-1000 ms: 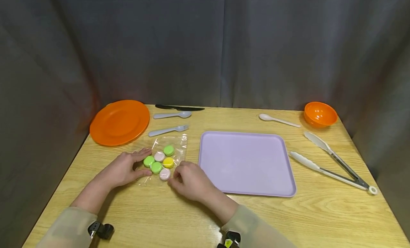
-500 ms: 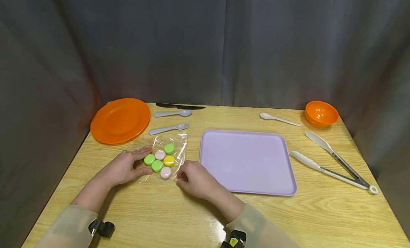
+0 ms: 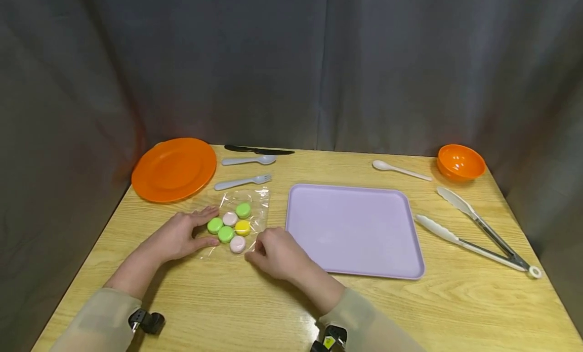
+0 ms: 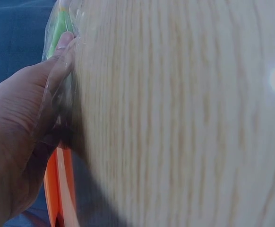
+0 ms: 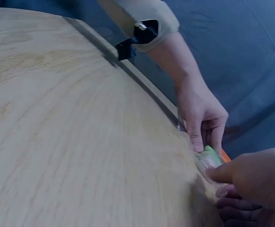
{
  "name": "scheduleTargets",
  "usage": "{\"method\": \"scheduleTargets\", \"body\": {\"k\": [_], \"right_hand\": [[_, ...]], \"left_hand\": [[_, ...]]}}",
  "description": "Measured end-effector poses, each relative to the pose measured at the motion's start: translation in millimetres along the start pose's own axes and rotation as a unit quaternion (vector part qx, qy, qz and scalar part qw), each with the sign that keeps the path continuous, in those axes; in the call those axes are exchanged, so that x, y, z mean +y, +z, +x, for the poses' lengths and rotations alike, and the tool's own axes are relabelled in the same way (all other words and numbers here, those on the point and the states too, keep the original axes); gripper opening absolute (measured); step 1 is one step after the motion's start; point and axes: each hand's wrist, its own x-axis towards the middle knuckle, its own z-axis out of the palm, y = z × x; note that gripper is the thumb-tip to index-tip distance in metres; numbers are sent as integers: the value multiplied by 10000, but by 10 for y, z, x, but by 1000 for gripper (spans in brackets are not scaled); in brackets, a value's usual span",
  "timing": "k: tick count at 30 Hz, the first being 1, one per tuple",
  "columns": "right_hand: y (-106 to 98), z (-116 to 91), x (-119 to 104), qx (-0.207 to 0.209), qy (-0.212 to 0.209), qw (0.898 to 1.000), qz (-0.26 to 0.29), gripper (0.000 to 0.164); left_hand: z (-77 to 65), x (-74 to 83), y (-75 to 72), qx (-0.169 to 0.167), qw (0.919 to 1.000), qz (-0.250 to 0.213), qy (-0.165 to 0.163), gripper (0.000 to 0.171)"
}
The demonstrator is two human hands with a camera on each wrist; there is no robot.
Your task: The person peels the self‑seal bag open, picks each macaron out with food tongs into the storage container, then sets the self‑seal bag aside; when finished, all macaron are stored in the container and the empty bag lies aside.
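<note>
A clear plastic bag point(image 3: 260, 203) lies flat left of the middle of the table, with several round, macaron-like pieces in green, pale pink and yellow point(image 3: 243, 227) inside. My left hand point(image 3: 182, 235) rests at the bag's left side, thumb and fingers spread around a green piece point(image 3: 215, 225). In the left wrist view, bare plastic point(image 4: 52, 109) reaches over part of that hand. My right hand point(image 3: 280, 256) pinches the bag's lower right edge near a pale pink piece point(image 3: 238, 244); its fingertips are partly hidden in the head view.
A lilac tray point(image 3: 355, 230) lies just right of my right hand. Behind the bag are an orange plate point(image 3: 175, 170), grey fork point(image 3: 243, 182), grey spoon point(image 3: 248, 160) and black knife point(image 3: 259, 150). Far right are tongs point(image 3: 483, 235), an orange bowl point(image 3: 461, 162) and a pale spoon point(image 3: 401, 170).
My right hand has slid right along the bag's edge, then slightly back left. My left hand stays in place at the bag, and the pieces lie as before.
</note>
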Motion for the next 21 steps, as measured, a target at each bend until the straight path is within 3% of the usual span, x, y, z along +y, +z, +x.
{"method": "scheduleTargets", "body": {"k": [6, 18, 21], "right_hand": [[-15, 19, -8, -98, -135, 9997, -178, 33], [9, 38, -95, -11, 580, 9980, -232, 53], [11, 40, -91, 57, 570, 9982, -182, 55]], "left_hand": [[14, 3, -6, 2, 10000, -25, 3, 83], [5, 11, 0, 42, 9999, 11, 93, 82], [0, 13, -5, 63, 10000, 4, 66, 82]]}}
